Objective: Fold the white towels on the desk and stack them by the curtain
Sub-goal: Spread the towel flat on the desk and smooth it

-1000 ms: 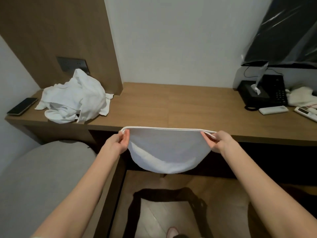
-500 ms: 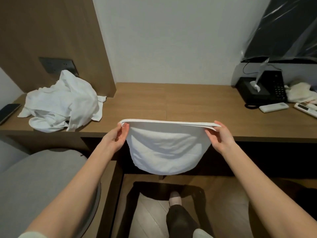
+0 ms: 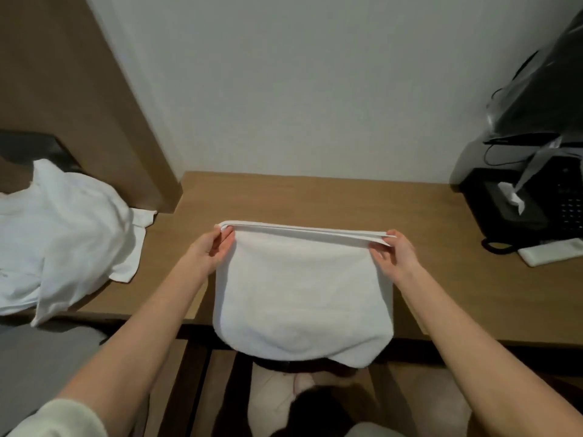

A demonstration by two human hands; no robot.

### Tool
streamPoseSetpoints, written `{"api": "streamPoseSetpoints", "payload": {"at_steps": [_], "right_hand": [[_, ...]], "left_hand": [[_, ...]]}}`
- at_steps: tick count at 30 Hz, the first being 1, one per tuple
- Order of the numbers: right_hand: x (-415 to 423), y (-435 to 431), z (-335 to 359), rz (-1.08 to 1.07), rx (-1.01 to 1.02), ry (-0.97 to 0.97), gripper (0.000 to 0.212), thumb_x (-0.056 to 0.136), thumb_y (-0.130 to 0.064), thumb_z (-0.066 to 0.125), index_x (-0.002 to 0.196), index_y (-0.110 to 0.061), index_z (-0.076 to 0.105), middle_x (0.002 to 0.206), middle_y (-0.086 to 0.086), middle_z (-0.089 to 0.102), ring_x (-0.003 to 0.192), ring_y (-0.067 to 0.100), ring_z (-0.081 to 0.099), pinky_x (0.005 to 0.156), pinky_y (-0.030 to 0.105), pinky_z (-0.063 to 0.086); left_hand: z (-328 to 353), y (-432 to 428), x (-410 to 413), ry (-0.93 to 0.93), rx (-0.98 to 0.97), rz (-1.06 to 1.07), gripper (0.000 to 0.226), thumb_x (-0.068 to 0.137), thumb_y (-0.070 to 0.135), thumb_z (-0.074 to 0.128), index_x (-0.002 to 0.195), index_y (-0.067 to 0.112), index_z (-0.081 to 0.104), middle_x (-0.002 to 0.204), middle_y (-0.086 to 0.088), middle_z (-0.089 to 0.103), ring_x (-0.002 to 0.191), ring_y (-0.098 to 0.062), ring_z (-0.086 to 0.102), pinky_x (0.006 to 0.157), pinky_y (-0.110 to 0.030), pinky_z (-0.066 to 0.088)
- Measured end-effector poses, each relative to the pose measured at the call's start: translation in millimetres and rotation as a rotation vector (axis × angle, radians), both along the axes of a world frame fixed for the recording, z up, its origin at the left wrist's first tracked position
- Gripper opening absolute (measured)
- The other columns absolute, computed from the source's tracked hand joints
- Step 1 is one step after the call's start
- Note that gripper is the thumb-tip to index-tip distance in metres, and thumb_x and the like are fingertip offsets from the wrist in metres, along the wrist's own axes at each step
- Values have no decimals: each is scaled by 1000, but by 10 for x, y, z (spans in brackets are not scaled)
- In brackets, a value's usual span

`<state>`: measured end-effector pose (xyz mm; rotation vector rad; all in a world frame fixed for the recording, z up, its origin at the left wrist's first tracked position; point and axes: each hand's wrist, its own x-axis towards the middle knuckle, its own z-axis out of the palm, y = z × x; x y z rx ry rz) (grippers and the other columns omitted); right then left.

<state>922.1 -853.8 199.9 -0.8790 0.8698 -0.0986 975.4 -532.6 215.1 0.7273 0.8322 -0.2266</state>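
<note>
The left hand [image 3: 209, 249] and right hand [image 3: 396, 255] each pinched a top corner of a folded white towel [image 3: 303, 294], holding it stretched between them above the worktop [image 3: 347, 203], its lower part hanging past the front edge. A heap of unfolded towels [image 3: 60, 234] lay at the worktop's left end.

The folded towel [image 3: 303, 294], pinched at its top corners by the left hand [image 3: 209, 252] and right hand [image 3: 396, 255], has advanced from in front of the desk [image 3: 315, 200] to over the desktop. Its lower part now appears to drape over the front edge.
</note>
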Motion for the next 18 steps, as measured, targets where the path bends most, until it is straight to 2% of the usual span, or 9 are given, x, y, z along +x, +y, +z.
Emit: {"api": "streamPoseSetpoints", "payload": {"at_steps": [2,4,5,7,10,12,14,17,18], "right_hand": [[296,-83,-86,38,-34,47,32,94,6,38,74,-17,49,78,5,52,69,15,54,69,26,51],[552,-137,-172,73,-61,89,32,94,6,39,75,-17,50,77,4,52,69,15,53,74,27,48],[662,-162,-220,85,-70,115,32,94,6,39,75,-17,51,77,4,52,69,15,53,79,28,48],[862,-212,-310,93,-73,161,31,95,5,39,78,-17,53,78,4,53,70,15,54,92,32,46],[1134,-269,-424,90,-60,194,24,95,4,45,93,-15,59,89,6,57,85,18,60,96,34,47],[1302,-282,-473,92,-65,207,29,96,2,44,115,-11,61,106,10,62,111,25,59,96,34,46],[1451,-271,-500,91,-72,230,35,97,2,42,127,-7,56,127,14,58,123,27,54,100,33,43],[1634,-286,-548,76,-64,232,28,96,3,39,99,-12,62,118,12,61,116,25,58,77,23,46],[1680,-308,-572,65,-58,214,27,96,2,39,93,-13,61,107,9,61,104,21,62,67,22,42]], "left_hand": [[-86,-101,252,33,15,22,17,98,11,49,103,-2,60,122,-10,60,120,-15,56,101,-20,41],[-191,-182,482,43,35,30,20,100,14,45,94,-1,58,112,-7,63,115,-11,57,99,-13,40],[-253,-212,588,47,51,6,23,101,16,43,90,1,56,95,-6,66,100,-9,60,89,-11,47],[-383,-260,780,53,66,-56,31,103,19,37,76,8,46,55,-2,55,64,-6,43,64,-22,45],[-537,-293,1048,75,132,-125,36,104,22,35,70,12,40,35,3,44,56,-6,31,62,-26,40],[-615,-321,1218,95,193,-152,34,104,24,37,74,12,46,36,6,49,50,-4,42,60,-22,44],[-664,-364,1367,93,239,-176,27,103,26,38,88,11,56,49,8,60,45,1,53,58,-16,48],[-764,-433,1550,72,308,-172,31,102,24,42,124,6,55,104,1,64,82,-3,62,76,-17,49],[-782,-454,1588,60,361,-165,28,101,22,45,121,6,58,105,1,62,83,-4,60,75,-17,48]]}}
